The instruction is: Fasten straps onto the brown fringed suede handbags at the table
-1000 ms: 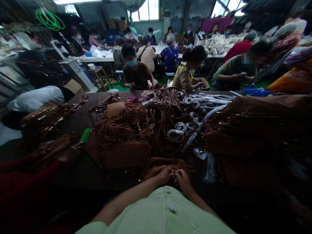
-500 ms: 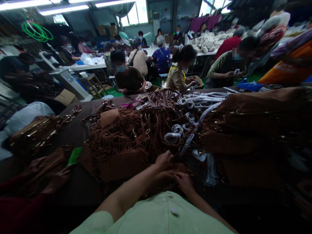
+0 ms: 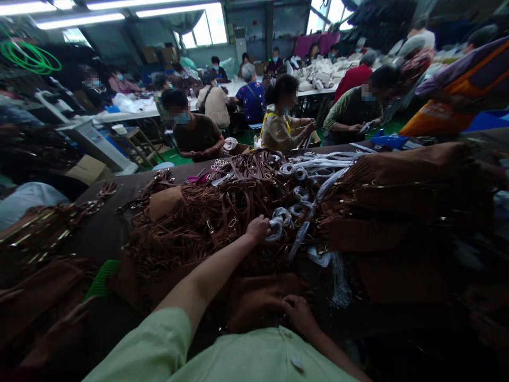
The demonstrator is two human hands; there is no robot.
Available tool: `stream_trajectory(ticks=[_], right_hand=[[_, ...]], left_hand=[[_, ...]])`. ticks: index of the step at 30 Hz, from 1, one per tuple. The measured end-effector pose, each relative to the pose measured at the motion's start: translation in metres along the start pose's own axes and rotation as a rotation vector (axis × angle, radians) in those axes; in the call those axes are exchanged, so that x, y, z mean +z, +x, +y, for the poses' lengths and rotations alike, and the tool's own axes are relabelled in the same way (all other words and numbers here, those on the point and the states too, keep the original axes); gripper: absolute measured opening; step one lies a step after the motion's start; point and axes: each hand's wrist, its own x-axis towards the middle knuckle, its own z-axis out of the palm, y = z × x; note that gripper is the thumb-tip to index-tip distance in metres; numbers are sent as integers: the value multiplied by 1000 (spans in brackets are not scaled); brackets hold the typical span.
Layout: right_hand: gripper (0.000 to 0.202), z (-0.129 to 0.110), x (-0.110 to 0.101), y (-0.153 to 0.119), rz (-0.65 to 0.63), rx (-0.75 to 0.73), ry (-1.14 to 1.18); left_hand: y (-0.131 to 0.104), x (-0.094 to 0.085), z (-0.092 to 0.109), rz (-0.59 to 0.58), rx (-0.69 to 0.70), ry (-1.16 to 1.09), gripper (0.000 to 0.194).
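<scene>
My left hand (image 3: 259, 229) is stretched forward into the pile, its fingers closed at the edge of a plastic-wrapped coil (image 3: 275, 225). The exact grip is partly hidden. Close to my body, a brown suede-like fringed bag (image 3: 254, 300) lies on the dark table. My right hand (image 3: 299, 312) pinches this bag near its right side. Brown straps (image 3: 225, 209) with metal clasps lie just beyond my left hand. More wrapped coils (image 3: 300, 195) sit beside them, to the right.
Fringed brown pieces (image 3: 165, 249) are heaped at left, and stacked brown bags (image 3: 369, 233) at right. Clear plastic strips (image 3: 340, 281) hang near the right stack. At lower left, another person's hand (image 3: 69, 323) is by a green comb (image 3: 101, 278). Several people work beyond the table.
My left hand has let go of the brown bag and reached forward to the wrapped coil. My right hand stays on the bag. The view has swung slightly right.
</scene>
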Motion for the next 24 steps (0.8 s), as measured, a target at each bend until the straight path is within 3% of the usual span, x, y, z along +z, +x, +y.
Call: stream_trajectory(ticks=[3,5,7,10,13,16,20,24], right_hand=[[34,-1,1,0,-3,-7,10],[34,-1,1,2,-7,-14,9],[34,-1,1,3,-13,-21,-8],[34,-4,-1,4,-10,-67,-57],[37,-8,-1,2,-49,-63,-73],[38,-11,1,-2,-91,-37,-68],[37,-11,3,-5,-80,-43,-99],[40,-8,3,-6,-74,-44,-125]], left_hand=[[-40,-13,-8,22,-160,-42,30],[-78,-11,-7,5,-267,-75,30],[-120,3,0,-29,-340,-107,29],[-177,38,11,-114,-380,-151,29],[-211,68,12,-274,-401,-209,31],[-217,79,5,-348,-444,-302,36],[-196,81,11,-105,-463,-379,48],[-182,99,30,-108,-444,-408,50]])
